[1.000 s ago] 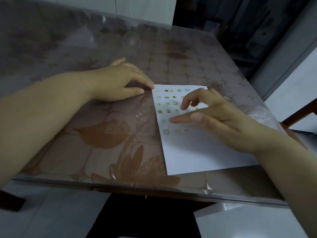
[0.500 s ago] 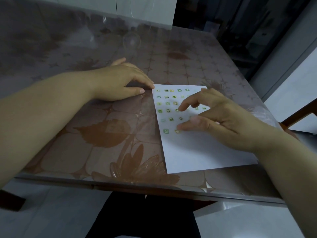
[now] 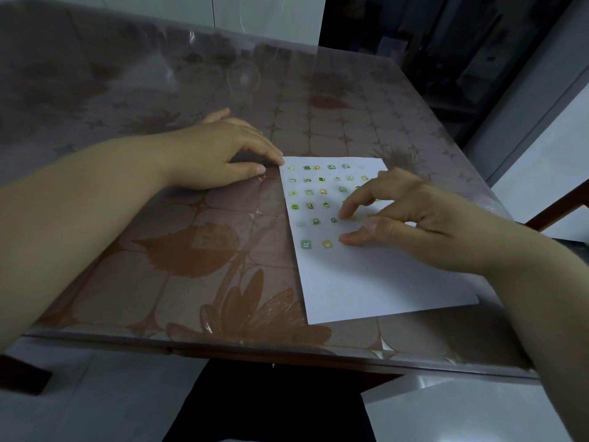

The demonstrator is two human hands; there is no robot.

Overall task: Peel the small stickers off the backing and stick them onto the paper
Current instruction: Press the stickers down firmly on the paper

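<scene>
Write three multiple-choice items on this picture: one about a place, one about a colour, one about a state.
1. The left hand touches the paper at: A) its far left corner B) its near edge C) its middle
2. The stickers are mostly: A) red B) green and yellow C) black
3. The paper's near part is: A) torn B) folded up C) flat and bare

Answers: A, a fingertip meets that corner; B, those tints show in all rows; C, no sticker lies below the lowest row.
</scene>
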